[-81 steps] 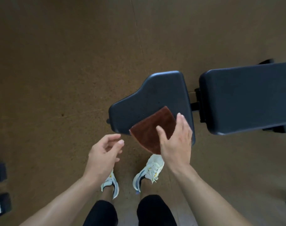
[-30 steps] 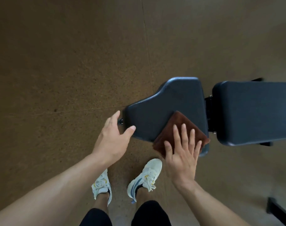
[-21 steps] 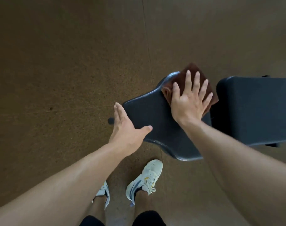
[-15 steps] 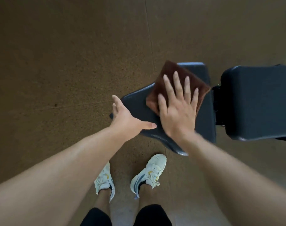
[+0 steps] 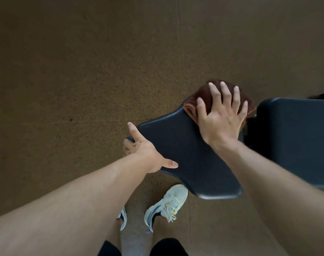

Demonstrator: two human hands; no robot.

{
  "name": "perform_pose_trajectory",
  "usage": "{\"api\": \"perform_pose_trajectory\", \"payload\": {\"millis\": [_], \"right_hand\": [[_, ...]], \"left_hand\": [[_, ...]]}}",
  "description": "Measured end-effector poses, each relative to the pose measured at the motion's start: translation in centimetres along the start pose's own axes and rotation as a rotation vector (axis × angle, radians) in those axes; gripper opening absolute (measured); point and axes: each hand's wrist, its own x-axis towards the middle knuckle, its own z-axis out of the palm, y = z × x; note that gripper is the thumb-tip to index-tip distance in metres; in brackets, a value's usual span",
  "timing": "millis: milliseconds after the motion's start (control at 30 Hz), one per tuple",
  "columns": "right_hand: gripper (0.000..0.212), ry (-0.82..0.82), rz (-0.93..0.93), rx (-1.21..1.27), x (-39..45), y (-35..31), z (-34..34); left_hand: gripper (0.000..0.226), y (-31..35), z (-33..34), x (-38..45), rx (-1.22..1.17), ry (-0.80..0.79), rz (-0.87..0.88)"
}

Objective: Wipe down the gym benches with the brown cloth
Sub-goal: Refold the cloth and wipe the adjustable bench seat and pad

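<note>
The right hand (image 5: 220, 117) lay flat on the brown cloth (image 5: 203, 97), its fingers (image 5: 224, 93) spread apart and pressing the cloth onto the far corner of the dark seat pad (image 5: 185, 154). The cloth bunched over that far edge of the pad. The left hand (image 5: 144, 152) gripped the pad's narrow left end, thumb on top and fingers curled under it. The backrest pad (image 5: 296, 141) sat just right of the seat pad. A white sneaker (image 5: 166, 204) stood on the floor (image 5: 83, 71) below the seat pad's near edge.
</note>
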Motion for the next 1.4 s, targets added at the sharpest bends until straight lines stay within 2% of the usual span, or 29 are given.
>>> {"api": "perform_pose_trajectory", "payload": {"millis": [100,200,300,367,467,533,600,667,733,800,867,933,1067,1233,1300,1400], "right_hand": [[0.058,-0.113,-0.078,-0.099,3.3,-3.4,-1.3],[0.058,-0.335,-0.403,-0.258,2.4,-9.3,-0.6],[0.050,-0.517,-0.533,-0.197,0.9,-12.3,0.9],[0.053,-0.486,-0.607,-0.185,1.2,-11.4,0.8],[0.060,-0.335,-0.772,-0.216,3.3,-7.2,-0.9],[0.058,-0.279,-0.706,-0.231,6.0,-4.3,-2.5],[0.054,-0.252,-0.513,-0.142,7.7,-1.6,-3.3],[0.050,-0.119,-0.452,-0.070,6.4,0.9,-2.4],[0.048,0.011,-0.425,0.003,1.2,2.9,-1.1],[0.049,0.064,-0.374,0.073,-6.0,5.5,0.7],[0.050,0.044,-0.374,0.079,-13.5,7.9,2.0],[0.055,-0.011,-0.397,0.041,-17.6,8.8,2.2],[0.073,-0.070,-0.306,-0.003,-11.1,5.2,1.1],[0.073,-0.095,-0.127,-0.024,1.5,0.9,-0.5],[0.072,-0.108,-0.120,-0.034,2.1,1.4,-0.3],[0.070,-0.059,-0.063,0.025,-3.3,4.8,0.4]], "left_hand": [[0.172,0.1,0.1,0.0,-0.001,0.001,-0.019],[0.172,-0.2,0.1,0.0,0.011,0.027,-0.009],[0.170,-0.3,0.1,-0.1,0.044,0.038,-0.010],[0.170,-0.1,-0.1,-0.1,0.046,0.042,-0.022],[0.172,0.0,-0.3,-0.2,0.020,0.027,-0.044],[0.172,0.1,-0.4,-0.2,0.021,0.013,-0.051],[0.172,0.1,-0.3,-0.1,0.039,0.006,-0.061],[0.172,0.1,-0.2,0.0,0.050,0.018,-0.077],[0.171,0.0,-0.2,0.0,0.042,0.034,-0.080],[0.171,-0.1,-0.4,-0.1,0.041,0.044,-0.076],[0.170,0.1,-0.4,-0.3,0.053,0.039,-0.082],[0.170,0.4,-0.5,-0.4,0.067,0.037,-0.098],[0.170,0.9,-0.6,-0.6,0.064,0.037,-0.112],[0.170,0.6,-0.7,-0.6,0.072,0.043,-0.095],[0.170,0.7,-0.8,-0.6,0.052,0.052,-0.099],[0.168,0.7,-0.6,-0.7,0.003,0.068,-0.101]]}}
